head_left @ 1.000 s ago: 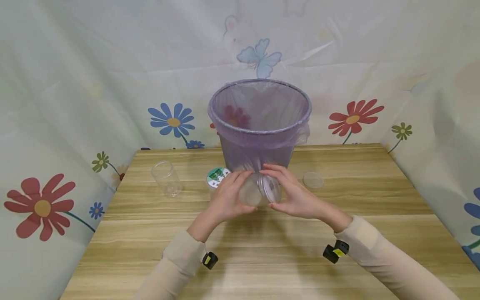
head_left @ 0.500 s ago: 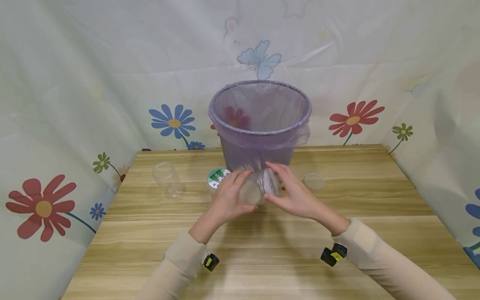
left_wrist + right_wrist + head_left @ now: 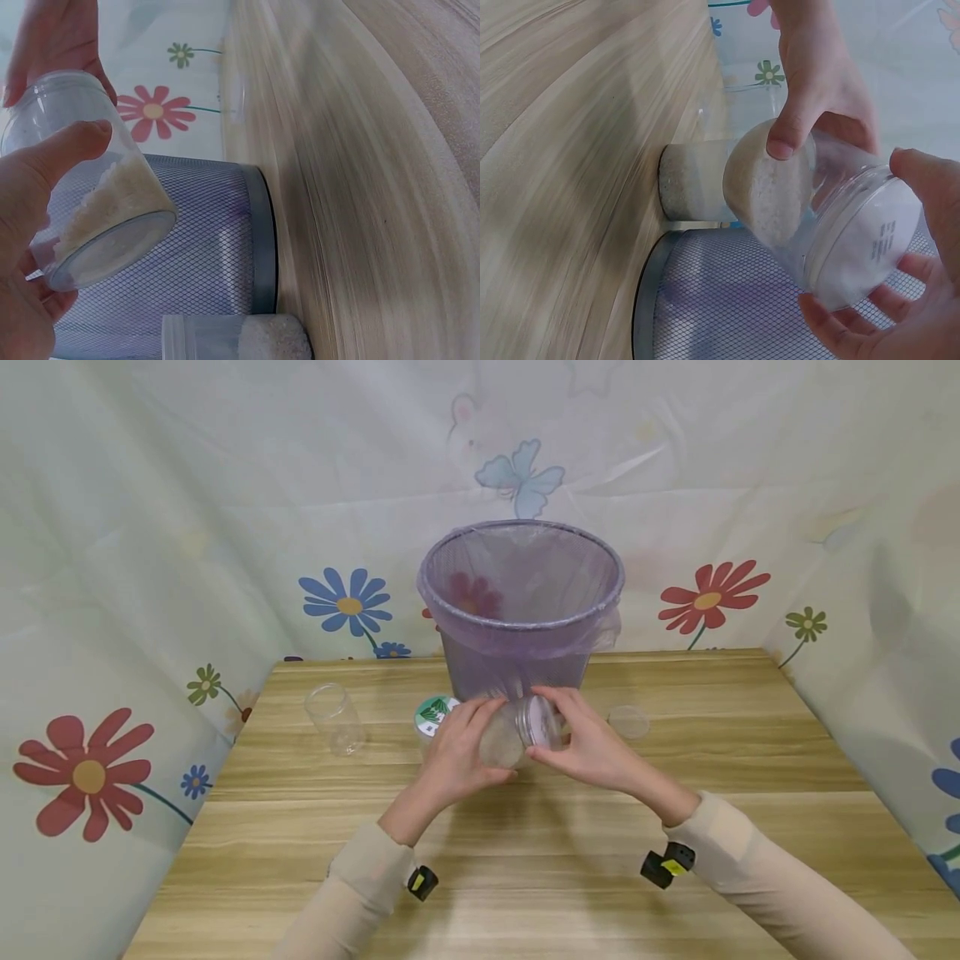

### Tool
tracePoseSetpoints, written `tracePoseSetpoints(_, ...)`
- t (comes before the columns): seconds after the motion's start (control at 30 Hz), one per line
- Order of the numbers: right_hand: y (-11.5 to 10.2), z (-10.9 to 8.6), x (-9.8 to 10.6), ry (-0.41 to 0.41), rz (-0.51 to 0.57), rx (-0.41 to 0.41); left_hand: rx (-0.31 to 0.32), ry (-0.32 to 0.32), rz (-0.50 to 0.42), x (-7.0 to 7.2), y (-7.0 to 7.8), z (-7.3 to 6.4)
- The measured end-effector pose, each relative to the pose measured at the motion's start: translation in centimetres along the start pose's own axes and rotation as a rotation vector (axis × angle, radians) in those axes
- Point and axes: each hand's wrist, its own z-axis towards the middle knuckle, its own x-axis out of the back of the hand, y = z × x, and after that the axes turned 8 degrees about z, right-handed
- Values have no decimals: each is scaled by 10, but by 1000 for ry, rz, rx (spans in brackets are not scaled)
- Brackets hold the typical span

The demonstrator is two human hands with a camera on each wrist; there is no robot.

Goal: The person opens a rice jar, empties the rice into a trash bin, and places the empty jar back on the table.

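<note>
A clear jar with pale, rice-like grains in it is held tilted above the table, in front of the bin. My left hand grips the jar's body from the side, its thumb across the wall in both wrist views. At the other end, the fingers and thumb of my right hand grip the rim of the lid, which bears a white printed label. The lid sits at the jar's mouth. Partly behind my left hand stands a second jar, holding greyish grains under a green-and-white top.
A mesh bin lined with a purple bag stands at the back middle of the wooden table. To the left is an uncovered clear jar. A clear flat disc lies to the right. A flowered curtain surrounds the table.
My right hand's fingers have shifted round the lid, and the thumb now sits farther left and higher on it. The lid's face has turned slightly. My left hand keeps its hold on the jar.
</note>
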Motion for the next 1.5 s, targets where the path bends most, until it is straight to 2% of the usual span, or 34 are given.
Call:
tracePoseSetpoints(0.23,4,-1,1,-41,45,33,-9,-12,-17,-1,-2,0)
tracePoseSetpoints(0.53,10,-1,2,-55,26,200,-5,-35,-46,-1,-3,-1)
tracePoseSetpoints(0.73,13,-2,1,-84,22,273,16,-69,-78,-2,-4,-4)
tracePoseSetpoints(0.93,13,-3,2,-77,7,289,31,-76,-77,-2,-6,-5)
tracePoseSetpoints(1.23,16,-4,8,-33,-19,260,68,-39,-87,0,-11,-6)
tracePoseSetpoints(1.5,22,-7,13,20,-75,268,96,-23,-91,1,-13,-8)
